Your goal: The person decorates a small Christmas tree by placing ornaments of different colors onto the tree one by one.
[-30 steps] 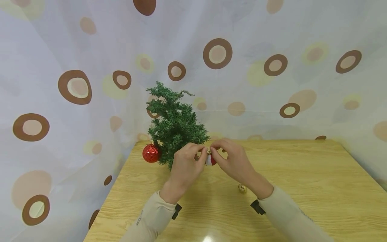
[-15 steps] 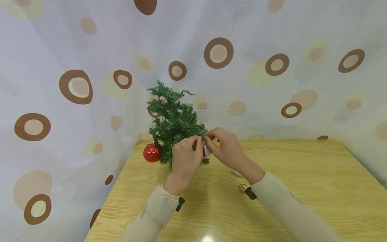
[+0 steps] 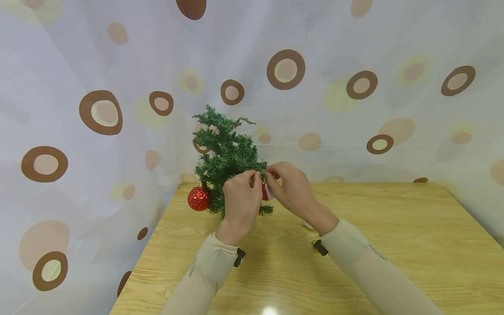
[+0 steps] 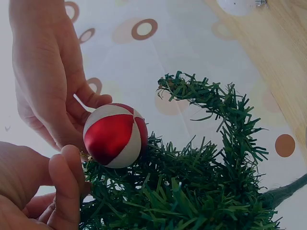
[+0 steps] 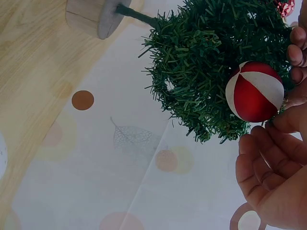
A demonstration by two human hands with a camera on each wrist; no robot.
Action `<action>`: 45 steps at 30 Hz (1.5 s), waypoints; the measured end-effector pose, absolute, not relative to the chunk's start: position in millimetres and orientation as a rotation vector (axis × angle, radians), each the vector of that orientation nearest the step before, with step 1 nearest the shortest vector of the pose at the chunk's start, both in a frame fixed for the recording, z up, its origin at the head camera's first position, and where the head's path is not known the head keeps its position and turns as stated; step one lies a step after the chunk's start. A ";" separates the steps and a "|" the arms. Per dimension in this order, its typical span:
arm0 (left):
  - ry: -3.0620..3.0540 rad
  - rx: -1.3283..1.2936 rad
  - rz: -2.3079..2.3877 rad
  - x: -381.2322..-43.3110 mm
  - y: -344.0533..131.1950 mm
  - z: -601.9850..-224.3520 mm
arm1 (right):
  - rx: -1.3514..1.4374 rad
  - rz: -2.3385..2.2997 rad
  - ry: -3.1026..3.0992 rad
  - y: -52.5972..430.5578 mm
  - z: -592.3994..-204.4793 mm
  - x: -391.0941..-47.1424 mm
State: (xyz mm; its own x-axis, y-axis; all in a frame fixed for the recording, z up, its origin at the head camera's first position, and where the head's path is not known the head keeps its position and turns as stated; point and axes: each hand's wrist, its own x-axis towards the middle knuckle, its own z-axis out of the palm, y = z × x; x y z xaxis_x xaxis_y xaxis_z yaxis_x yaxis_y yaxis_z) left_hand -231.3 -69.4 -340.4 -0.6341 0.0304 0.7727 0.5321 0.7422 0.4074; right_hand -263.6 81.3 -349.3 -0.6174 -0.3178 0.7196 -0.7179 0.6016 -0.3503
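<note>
Only the right wrist view shows the wooden base point(image 5: 88, 18) of the Christmas tree point(image 5: 206, 52), at 10 o'clock from the red-and-white bauble point(image 5: 254, 92) against the foliage. Left hand point(image 3: 243, 203) and right hand point(image 3: 294, 190) pinch its hanger point(image 5: 285, 102); tabletop point(image 3: 393, 223) runs to its 3 o'clock edge.

In the head view we see only a sliver of the red-and-white ball point(image 3: 267, 192); the left hand point(image 3: 242, 203) hides most of it, and its hanger is too small for us to make out. That hand also covers the tree's point(image 3: 228, 151) trunk and foot. A black strap point(image 3: 321, 248) hides most of a gold ornament point(image 3: 314, 245), and a white thing point(image 3: 306, 225) is partly behind the right hand's point(image 3: 293, 190) wrist. We cannot read the sleeve lettering point(image 3: 192, 267). In the right wrist view, the top edge crops the wooden base point(image 5: 86, 17); in the left wrist view, it slices a white ornament point(image 4: 237, 5).
</note>
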 end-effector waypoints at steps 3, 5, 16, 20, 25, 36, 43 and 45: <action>-2.169 -0.418 -0.779 -231.0 -69.9 -341.2 | 0.798 0.843 -2.263 80.9 -348.6 -261.6; -2.192 -0.422 -0.753 -229.6 -69.9 -342.0 | 0.791 0.835 -2.285 81.3 -349.2 -259.9; -2.242 -0.473 -0.644 -222.6 -68.7 -347.9 | 0.820 0.802 -2.309 83.9 -356.8 -256.3; -2.259 -0.464 -0.672 -222.0 -70.0 -348.8 | 0.828 0.809 -2.304 84.5 -359.0 -256.1; -2.225 -0.463 -0.703 -217.7 -73.3 -348.8 | 0.842 0.809 -2.279 84.5 -360.7 -256.6; -1.935 -0.348 -0.597 -202.6 -84.0 -346.9 | 0.857 0.809 -2.265 82.0 -360.7 -256.6; -1.911 -0.290 -0.701 -203.3 -92.2 -345.5 | 0.851 0.806 -2.260 81.9 -362.4 -257.8; -1.921 -0.290 -0.747 -202.9 -93.2 -345.4 | 0.849 0.811 -2.258 81.5 -362.2 -257.4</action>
State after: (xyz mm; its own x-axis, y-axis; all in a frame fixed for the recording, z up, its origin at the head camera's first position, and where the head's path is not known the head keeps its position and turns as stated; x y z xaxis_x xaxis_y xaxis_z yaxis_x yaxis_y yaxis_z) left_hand -202.9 -93.2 -345.4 -0.4598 -0.1216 0.8797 0.5048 0.7792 0.3715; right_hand -257.4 81.5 -362.2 -0.6241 -0.3620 0.6925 -0.7197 0.6114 -0.3290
